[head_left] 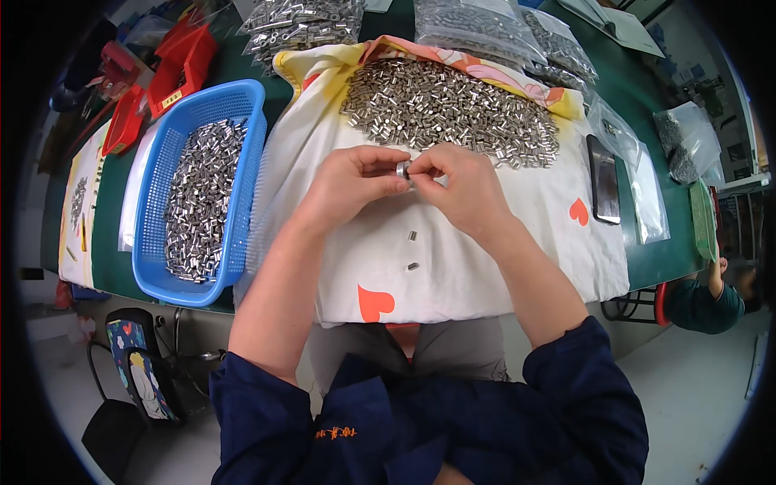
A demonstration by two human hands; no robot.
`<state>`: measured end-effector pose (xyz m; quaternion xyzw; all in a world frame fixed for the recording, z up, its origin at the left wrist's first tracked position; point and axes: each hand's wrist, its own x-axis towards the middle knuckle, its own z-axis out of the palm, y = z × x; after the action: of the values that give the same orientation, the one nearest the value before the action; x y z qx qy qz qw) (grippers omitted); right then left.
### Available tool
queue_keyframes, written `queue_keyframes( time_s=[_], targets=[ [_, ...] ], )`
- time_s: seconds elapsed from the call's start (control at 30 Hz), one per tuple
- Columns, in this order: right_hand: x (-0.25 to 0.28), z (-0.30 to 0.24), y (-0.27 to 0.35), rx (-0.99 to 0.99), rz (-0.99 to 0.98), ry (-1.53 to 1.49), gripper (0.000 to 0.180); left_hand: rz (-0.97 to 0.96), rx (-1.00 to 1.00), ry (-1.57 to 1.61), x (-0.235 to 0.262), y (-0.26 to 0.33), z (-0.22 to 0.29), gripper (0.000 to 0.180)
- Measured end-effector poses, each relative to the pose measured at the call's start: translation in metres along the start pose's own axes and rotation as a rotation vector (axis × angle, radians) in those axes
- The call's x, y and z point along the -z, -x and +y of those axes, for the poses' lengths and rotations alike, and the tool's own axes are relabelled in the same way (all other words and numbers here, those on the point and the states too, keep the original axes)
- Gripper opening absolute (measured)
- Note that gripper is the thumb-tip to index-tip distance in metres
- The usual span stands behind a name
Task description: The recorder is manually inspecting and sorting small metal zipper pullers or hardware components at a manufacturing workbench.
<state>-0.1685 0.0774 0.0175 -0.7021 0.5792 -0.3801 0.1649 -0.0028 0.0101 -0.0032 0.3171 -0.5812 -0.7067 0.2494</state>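
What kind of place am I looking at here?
Probably a workshop or small factory handling metal parts: a heap of small metal cylinders lies on a white cloth, a blue basket holds similar pieces, and clear bags of metal parts sit behind.

Bright, smooth metal piece you hold, glossy metal cylinders before you, matt, creased cloth beneath them, smooth, perforated plastic basket at your left, shiny clear plastic bags, smooth green surface, glossy-faced phone, your matt cloth sleeves

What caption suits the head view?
Left hand and right hand meet at a small metal part over a white cloth, a blue basket of metal pieces at left.
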Motion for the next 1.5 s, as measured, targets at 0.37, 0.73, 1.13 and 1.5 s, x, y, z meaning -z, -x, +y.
queue_keyframes(
  time_s=[0.37, 0.73, 1.13, 1.5],
  targets=[
    [0.022, 0.010, -0.008, -0.341, -0.276, -0.289, 0.011, -0.108, 0.076, -0.036, -0.002, 0.002, 0.004, 0.034],
    [0.014, -0.017, 0.012, 0.160, -0.721, 0.066, 0.026, 0.074, 0.020, 0.060, 0.005, -0.005, -0.001, 0.033],
    [-0.007, -0.012, 0.016, 0.262, -0.540, 0.034, 0.016, 0.100, 0.035, 0.040, 0.004, -0.006, 0.000, 0.032],
    [0.003, 0.032, -0.009, -0.105, -0.039, 0.344, 0.010, 0.072, 0.045, 0.034, 0.001, -0.005, 0.004, 0.033]
  ],
)
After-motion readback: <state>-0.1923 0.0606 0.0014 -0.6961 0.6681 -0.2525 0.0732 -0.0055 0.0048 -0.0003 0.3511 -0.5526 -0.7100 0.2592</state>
